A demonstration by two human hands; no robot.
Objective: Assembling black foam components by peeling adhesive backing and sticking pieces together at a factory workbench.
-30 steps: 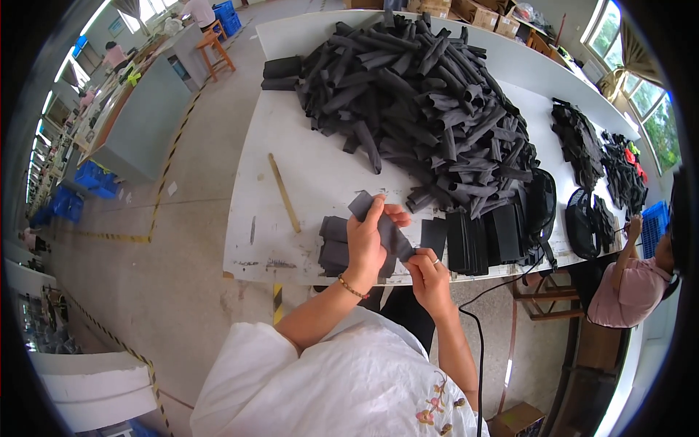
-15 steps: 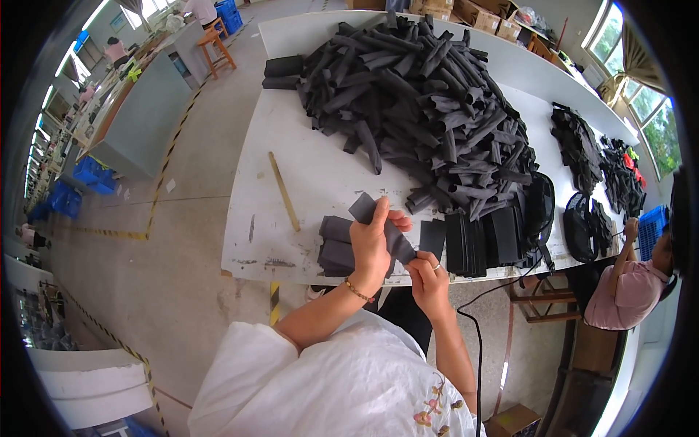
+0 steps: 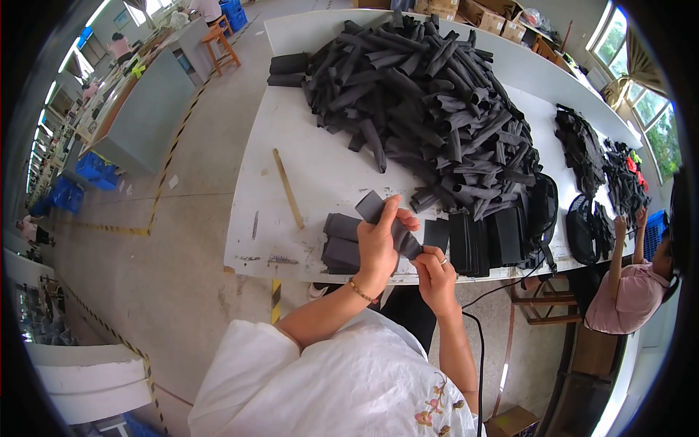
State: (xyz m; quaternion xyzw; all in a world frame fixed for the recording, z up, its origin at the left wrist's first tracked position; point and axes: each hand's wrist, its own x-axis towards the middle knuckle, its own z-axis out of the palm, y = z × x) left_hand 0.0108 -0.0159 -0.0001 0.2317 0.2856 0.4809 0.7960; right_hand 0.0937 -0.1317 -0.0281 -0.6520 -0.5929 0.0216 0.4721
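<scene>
My left hand [image 3: 381, 244] and my right hand [image 3: 437, 274] both grip one dark grey fabric strip [image 3: 386, 218] just above the near edge of the white table [image 3: 291, 153]. The left hand holds its upper part, the right hand pinches its lower end. Under my left hand lies a small stack of folded grey pieces [image 3: 341, 243]. To the right of my hands stand flat black pieces in a row [image 3: 477, 242].
A big heap of rolled dark fabric pieces [image 3: 429, 109] fills the table's middle. A wooden stick [image 3: 288, 189] lies left of it. Black strap bundles [image 3: 582, 149] lie at the right, where a person in pink [image 3: 626, 280] reaches up. A cable [image 3: 477, 342] hangs below the table.
My hands have stayed at the same spot; the strip has shifted slightly between the fingers. Otherwise nothing has visibly moved.
</scene>
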